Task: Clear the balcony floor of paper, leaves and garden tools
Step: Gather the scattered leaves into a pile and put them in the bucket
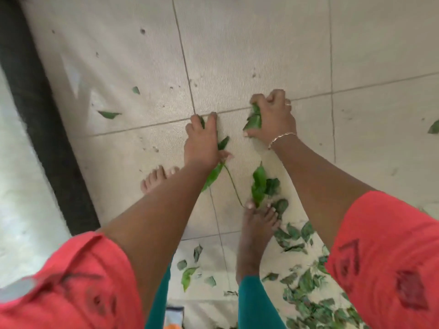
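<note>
I look down at the beige tiled balcony floor (pixel 237 55). My right hand (pixel 273 117) grips a bunch of green leaves (pixel 253 119) just above the tiles. My left hand (pixel 202 141) is low on the floor, its fingers curled round leaves with a long leaf and a thin stem (pixel 213 174) trailing from under the palm. More green leaves (pixel 260 184) lie by my right foot. A dense scatter of leaves (pixel 306 281) covers the tiles at the lower right. Single leaf scraps (pixel 108 114) lie to the left, and one lies at the right edge (pixel 434 127).
A black threshold strip (pixel 42 119) runs diagonally along the left, with a pale surface beyond it. My bare feet (pixel 259 222) stand among the leaves, the left foot (pixel 154 178) near the strip. Small dark specks dot the far tiles.
</note>
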The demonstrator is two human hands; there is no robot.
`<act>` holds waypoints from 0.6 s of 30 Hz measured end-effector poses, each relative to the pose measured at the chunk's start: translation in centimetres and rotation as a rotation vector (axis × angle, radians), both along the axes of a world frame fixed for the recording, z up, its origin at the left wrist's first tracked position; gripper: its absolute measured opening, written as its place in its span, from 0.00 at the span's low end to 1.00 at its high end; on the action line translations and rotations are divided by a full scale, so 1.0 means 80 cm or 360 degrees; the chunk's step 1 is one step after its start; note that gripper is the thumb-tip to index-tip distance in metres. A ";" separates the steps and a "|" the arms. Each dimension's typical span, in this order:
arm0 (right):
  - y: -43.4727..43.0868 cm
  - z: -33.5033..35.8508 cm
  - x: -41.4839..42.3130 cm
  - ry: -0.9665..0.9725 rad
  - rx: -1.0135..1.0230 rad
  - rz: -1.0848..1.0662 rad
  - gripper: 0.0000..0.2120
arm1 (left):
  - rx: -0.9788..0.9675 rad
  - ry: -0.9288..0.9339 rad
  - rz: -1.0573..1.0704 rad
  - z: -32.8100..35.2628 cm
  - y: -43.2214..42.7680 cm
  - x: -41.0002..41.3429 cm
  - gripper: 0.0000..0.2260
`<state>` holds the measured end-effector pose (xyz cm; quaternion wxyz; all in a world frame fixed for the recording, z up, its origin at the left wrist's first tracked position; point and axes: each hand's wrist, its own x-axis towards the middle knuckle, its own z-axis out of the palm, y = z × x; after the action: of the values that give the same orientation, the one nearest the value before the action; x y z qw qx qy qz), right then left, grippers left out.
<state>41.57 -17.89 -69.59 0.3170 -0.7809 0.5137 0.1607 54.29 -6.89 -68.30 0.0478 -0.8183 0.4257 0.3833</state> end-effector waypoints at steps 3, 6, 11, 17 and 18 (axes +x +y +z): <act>0.016 -0.014 0.000 -0.0150 -0.0098 -0.0052 0.11 | -0.0100 -0.0074 -0.0124 -0.010 0.005 -0.012 0.25; 0.016 -0.015 -0.014 -0.0251 -0.0122 -0.0151 0.08 | -0.0201 -0.0031 -0.0165 -0.017 0.006 -0.014 0.11; 0.020 0.020 -0.060 -0.0408 0.0205 -0.0481 0.11 | -0.0337 0.0201 0.0082 -0.002 0.011 -0.002 0.09; 0.111 0.023 -0.114 -0.0291 0.0352 -0.0319 0.10 | -0.0198 0.0134 -0.0439 0.033 0.072 -0.011 0.16; 0.126 0.019 -0.117 -0.0285 0.0310 -0.0336 0.10 | -0.0075 0.0120 -0.0453 0.035 0.081 -0.014 0.17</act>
<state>32.20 -7.78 -68.10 0.4507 -0.6995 0.5445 0.1051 53.16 -0.44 -65.52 0.0665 -0.7356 0.5478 0.3929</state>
